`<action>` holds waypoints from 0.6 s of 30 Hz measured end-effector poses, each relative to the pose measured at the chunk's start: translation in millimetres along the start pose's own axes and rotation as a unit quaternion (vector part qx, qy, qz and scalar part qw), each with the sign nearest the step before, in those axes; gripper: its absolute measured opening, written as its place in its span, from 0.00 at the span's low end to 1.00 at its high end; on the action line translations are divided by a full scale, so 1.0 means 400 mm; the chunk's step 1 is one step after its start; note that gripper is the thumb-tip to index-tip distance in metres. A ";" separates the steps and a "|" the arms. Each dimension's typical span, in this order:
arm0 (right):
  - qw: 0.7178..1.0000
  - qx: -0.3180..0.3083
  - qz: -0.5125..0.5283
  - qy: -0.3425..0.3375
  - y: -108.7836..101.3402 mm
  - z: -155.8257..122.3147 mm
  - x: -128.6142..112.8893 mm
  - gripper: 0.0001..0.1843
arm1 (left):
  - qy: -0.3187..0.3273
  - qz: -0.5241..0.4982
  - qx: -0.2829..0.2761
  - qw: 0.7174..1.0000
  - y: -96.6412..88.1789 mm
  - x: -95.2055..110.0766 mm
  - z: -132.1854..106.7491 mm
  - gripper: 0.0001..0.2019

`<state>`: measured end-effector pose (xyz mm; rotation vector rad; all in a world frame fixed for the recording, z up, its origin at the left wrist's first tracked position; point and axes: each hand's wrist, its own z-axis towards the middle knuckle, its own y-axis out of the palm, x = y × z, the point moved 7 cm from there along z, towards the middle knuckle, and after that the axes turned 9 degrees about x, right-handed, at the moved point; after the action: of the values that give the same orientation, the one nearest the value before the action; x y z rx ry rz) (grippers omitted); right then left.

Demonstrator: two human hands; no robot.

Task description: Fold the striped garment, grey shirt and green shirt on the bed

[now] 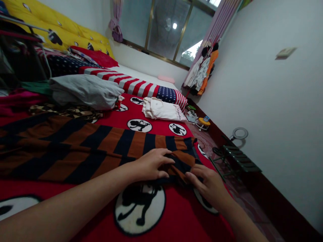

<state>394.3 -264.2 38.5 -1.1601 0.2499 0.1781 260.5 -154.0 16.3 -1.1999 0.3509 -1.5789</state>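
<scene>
A striped brown and navy garment (101, 148) lies spread across a red blanket (83, 191) printed with white circles and black cartoon figures. My left hand (151, 164) rests on the garment's near end, with its fingers gripping a fold. From the other side, my right hand (208, 183) pinches the same bunched cloth. The two hands nearly meet over the gathered fabric. Under the hands, the end of the garment is folded over and partly hidden.
A folded white garment (161, 109) and a grey bundle (85, 90) lie farther up the bed, before a star-and-stripes pillow (136, 84). Right of the bed, on the floor, stand a green folding rack (237, 161) and a small yellow stool (204, 122). A white wall runs alongside.
</scene>
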 end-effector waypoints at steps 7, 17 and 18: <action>0.996 0.034 -0.064 0.047 -0.021 0.069 0.010 0.20 | -0.036 0.123 -0.048 0.991 -0.010 -0.046 0.025 0.49; 0.997 0.026 -0.047 -0.062 0.151 0.244 -0.120 0.28 | -0.164 0.188 -0.047 0.967 -0.070 -0.209 0.018 0.36; 0.996 0.006 -0.071 -0.050 0.174 0.240 -0.115 0.32 | -0.169 0.199 -0.048 0.964 -0.070 -0.219 0.014 0.36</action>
<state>341.5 -149.1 26.6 -1.1483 0.0789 0.1088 242.4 -66.2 -5.3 -1.3509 0.4164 -1.0014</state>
